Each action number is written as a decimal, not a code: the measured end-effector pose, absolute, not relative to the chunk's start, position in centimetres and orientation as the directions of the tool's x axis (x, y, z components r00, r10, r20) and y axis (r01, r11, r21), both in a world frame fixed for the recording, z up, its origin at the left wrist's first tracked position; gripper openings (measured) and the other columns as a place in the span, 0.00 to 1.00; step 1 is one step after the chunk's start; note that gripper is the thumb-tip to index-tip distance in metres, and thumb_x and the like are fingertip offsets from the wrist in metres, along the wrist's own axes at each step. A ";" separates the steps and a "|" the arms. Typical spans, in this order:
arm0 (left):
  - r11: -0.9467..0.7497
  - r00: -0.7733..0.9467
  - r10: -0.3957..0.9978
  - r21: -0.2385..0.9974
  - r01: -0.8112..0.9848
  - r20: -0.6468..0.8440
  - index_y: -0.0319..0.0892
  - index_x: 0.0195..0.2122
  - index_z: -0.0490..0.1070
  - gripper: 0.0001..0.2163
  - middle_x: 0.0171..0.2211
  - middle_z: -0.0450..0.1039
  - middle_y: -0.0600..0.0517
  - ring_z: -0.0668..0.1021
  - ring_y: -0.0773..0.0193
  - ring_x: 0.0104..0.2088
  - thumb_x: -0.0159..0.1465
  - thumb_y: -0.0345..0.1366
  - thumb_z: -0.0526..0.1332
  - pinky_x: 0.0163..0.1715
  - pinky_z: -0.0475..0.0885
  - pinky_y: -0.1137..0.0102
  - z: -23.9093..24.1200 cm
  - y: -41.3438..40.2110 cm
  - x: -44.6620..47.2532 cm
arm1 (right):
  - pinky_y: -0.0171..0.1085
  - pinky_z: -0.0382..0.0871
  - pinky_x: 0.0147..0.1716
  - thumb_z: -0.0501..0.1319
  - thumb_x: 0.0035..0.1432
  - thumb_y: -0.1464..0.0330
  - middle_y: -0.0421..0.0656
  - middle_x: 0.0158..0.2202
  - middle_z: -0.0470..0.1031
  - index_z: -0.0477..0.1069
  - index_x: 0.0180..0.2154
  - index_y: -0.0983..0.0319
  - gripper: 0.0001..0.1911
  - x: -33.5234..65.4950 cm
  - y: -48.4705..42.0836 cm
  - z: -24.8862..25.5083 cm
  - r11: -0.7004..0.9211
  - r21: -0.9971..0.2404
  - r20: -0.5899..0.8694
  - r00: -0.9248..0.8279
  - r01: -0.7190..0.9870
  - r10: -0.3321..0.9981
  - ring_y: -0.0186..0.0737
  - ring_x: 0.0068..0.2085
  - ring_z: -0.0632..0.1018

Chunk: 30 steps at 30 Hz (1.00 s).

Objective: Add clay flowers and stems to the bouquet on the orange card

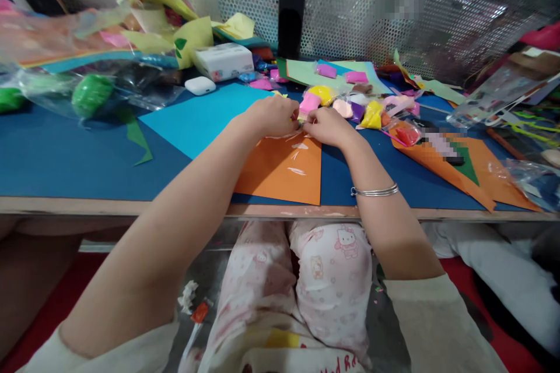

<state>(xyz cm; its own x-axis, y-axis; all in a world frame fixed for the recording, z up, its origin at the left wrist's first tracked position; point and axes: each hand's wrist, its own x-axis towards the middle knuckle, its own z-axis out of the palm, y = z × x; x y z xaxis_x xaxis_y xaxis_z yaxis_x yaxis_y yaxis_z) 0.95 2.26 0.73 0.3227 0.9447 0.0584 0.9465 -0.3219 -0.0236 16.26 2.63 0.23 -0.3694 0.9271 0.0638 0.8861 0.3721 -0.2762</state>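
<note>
Both hands meet over the top of an orange sheet of paper (280,172) on the blue table. My left hand (275,116) is closed, its fingertips pinched together and turned toward the right one. My right hand (329,125) is closed in a similar pinch, almost touching the left fingertips. What lies between the fingers is too small and covered to make out. A pale pinkish strip (282,136) shows under the left hand along the orange paper. White marks (296,171) lie lower on that sheet. A light blue sheet (188,119) extends to the left.
Behind the hands lie several small clay packets, among them a pink packet (310,102) and a yellow packet (373,115). A phone (291,22) leans on the mesh panel. At left are a white box (224,62) and bagged green clay (91,95); folded orange paper (455,172) lies right.
</note>
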 end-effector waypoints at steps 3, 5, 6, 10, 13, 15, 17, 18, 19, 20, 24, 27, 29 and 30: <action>-0.337 0.337 0.940 -0.022 0.941 0.048 0.43 0.49 0.71 0.17 0.46 0.76 0.46 0.77 0.52 0.47 0.61 0.42 0.54 0.36 0.67 0.69 0.7 2.3 0.9 | 0.37 0.59 0.31 0.57 0.57 0.72 0.48 0.31 0.76 0.70 0.27 0.62 0.07 16.3 2.6 0.3 0.369 -0.277 0.059 -0.368 0.887 0.928 0.43 0.36 0.75; -0.328 0.329 0.944 -0.030 0.944 0.035 0.43 0.49 0.71 0.17 0.45 0.76 0.46 0.77 0.53 0.46 0.61 0.42 0.53 0.36 0.67 0.69 0.8 2.3 0.9 | 0.37 0.59 0.31 0.57 0.57 0.72 0.48 0.32 0.76 0.70 0.27 0.62 0.07 16.3 2.6 0.3 0.373 -0.266 0.059 -0.372 0.889 0.927 0.44 0.36 0.75; -0.318 0.319 0.947 -0.032 0.947 0.032 0.43 0.49 0.71 0.17 0.45 0.76 0.47 0.77 0.53 0.46 0.61 0.42 0.53 0.36 0.67 0.70 0.9 2.3 0.9 | 0.37 0.59 0.31 0.57 0.57 0.72 0.48 0.32 0.76 0.71 0.27 0.62 0.07 16.2 2.6 0.3 0.376 -0.261 0.059 -0.374 0.889 0.925 0.44 0.36 0.75; -0.306 0.308 0.951 -0.035 0.951 0.030 0.45 0.49 0.71 0.17 0.43 0.76 0.48 0.77 0.54 0.45 0.61 0.42 0.53 0.36 0.67 0.70 0.9 2.3 0.9 | 0.37 0.59 0.31 0.57 0.57 0.71 0.49 0.33 0.76 0.72 0.28 0.62 0.07 16.3 2.6 0.3 0.380 -0.264 0.059 -0.379 0.886 0.924 0.44 0.36 0.75; -0.312 0.313 0.949 -0.044 0.949 0.030 0.44 0.49 0.71 0.18 0.43 0.76 0.47 0.77 0.54 0.45 0.61 0.42 0.53 0.36 0.66 0.70 0.9 2.3 0.9 | 0.37 0.60 0.31 0.57 0.56 0.72 0.48 0.32 0.76 0.72 0.27 0.63 0.08 16.4 2.6 0.3 0.382 -0.281 0.072 -0.377 0.881 0.923 0.43 0.35 0.75; -0.311 0.313 0.949 -0.045 0.949 0.032 0.44 0.48 0.71 0.17 0.44 0.76 0.47 0.77 0.54 0.45 0.61 0.42 0.53 0.35 0.66 0.71 0.9 2.3 0.9 | 0.37 0.60 0.31 0.57 0.56 0.72 0.48 0.31 0.76 0.72 0.27 0.63 0.07 16.4 2.6 0.3 0.380 -0.285 0.081 -0.373 0.880 0.924 0.43 0.35 0.75; -0.308 0.310 0.950 -0.043 0.950 0.033 0.44 0.48 0.71 0.17 0.44 0.76 0.48 0.77 0.54 0.46 0.61 0.42 0.54 0.35 0.66 0.71 1.0 2.2 1.0 | 0.37 0.59 0.31 0.58 0.55 0.72 0.47 0.31 0.76 0.72 0.28 0.63 0.06 16.3 2.6 0.3 0.378 -0.286 0.079 -0.372 0.880 0.925 0.43 0.35 0.75; -0.306 0.308 0.951 -0.040 0.951 0.031 0.45 0.48 0.71 0.17 0.44 0.76 0.48 0.77 0.55 0.46 0.60 0.42 0.54 0.36 0.66 0.71 1.1 2.1 1.0 | 0.37 0.59 0.31 0.58 0.55 0.72 0.47 0.31 0.76 0.72 0.28 0.63 0.05 16.3 2.6 0.3 0.378 -0.285 0.073 -0.373 0.881 0.925 0.43 0.35 0.75; -0.305 0.306 0.951 -0.037 0.952 0.028 0.45 0.48 0.71 0.17 0.44 0.76 0.49 0.77 0.55 0.46 0.60 0.42 0.54 0.36 0.66 0.71 1.1 2.1 1.0 | 0.37 0.59 0.30 0.59 0.55 0.72 0.47 0.31 0.76 0.72 0.28 0.63 0.05 16.3 2.6 0.3 0.379 -0.281 0.066 -0.376 0.882 0.924 0.43 0.36 0.74; -0.304 0.305 0.952 -0.032 0.952 0.027 0.45 0.48 0.71 0.17 0.44 0.76 0.49 0.77 0.55 0.46 0.60 0.42 0.54 0.37 0.66 0.71 1.1 2.1 1.0 | 0.37 0.59 0.30 0.59 0.55 0.71 0.47 0.31 0.75 0.72 0.28 0.63 0.05 16.2 2.6 0.3 0.382 -0.275 0.058 -0.381 0.882 0.923 0.42 0.35 0.74; -0.298 0.298 0.954 -0.023 0.954 0.025 0.45 0.48 0.71 0.17 0.45 0.76 0.49 0.77 0.54 0.46 0.60 0.41 0.55 0.37 0.66 0.71 1.2 2.0 1.1 | 0.37 0.57 0.30 0.58 0.55 0.70 0.46 0.30 0.74 0.71 0.27 0.62 0.07 16.2 2.6 0.3 0.392 -0.260 0.038 -0.396 0.882 0.917 0.41 0.34 0.73; -0.294 0.295 0.955 -0.016 0.956 0.019 0.44 0.49 0.71 0.17 0.46 0.76 0.48 0.78 0.54 0.47 0.61 0.42 0.55 0.36 0.66 0.70 1.2 1.9 1.1 | 0.37 0.56 0.29 0.57 0.56 0.70 0.45 0.28 0.72 0.68 0.25 0.61 0.07 16.2 2.7 0.2 0.388 -0.274 0.033 -0.394 0.880 0.918 0.40 0.32 0.71; -0.289 0.289 0.957 -0.011 0.957 0.022 0.45 0.49 0.71 0.17 0.46 0.76 0.48 0.78 0.53 0.47 0.61 0.41 0.55 0.37 0.66 0.70 1.3 1.9 1.2 | 0.37 0.56 0.28 0.57 0.56 0.70 0.44 0.27 0.72 0.67 0.24 0.61 0.08 16.3 2.7 0.2 0.387 -0.278 0.035 -0.393 0.879 0.919 0.40 0.32 0.71; -0.286 0.286 0.958 -0.009 0.958 0.019 0.45 0.49 0.71 0.17 0.46 0.76 0.48 0.78 0.53 0.47 0.61 0.41 0.55 0.37 0.67 0.70 1.3 1.8 1.2 | 0.37 0.56 0.28 0.57 0.56 0.70 0.44 0.27 0.71 0.67 0.24 0.61 0.09 16.3 2.7 0.2 0.387 -0.278 0.035 -0.394 0.879 0.919 0.39 0.32 0.71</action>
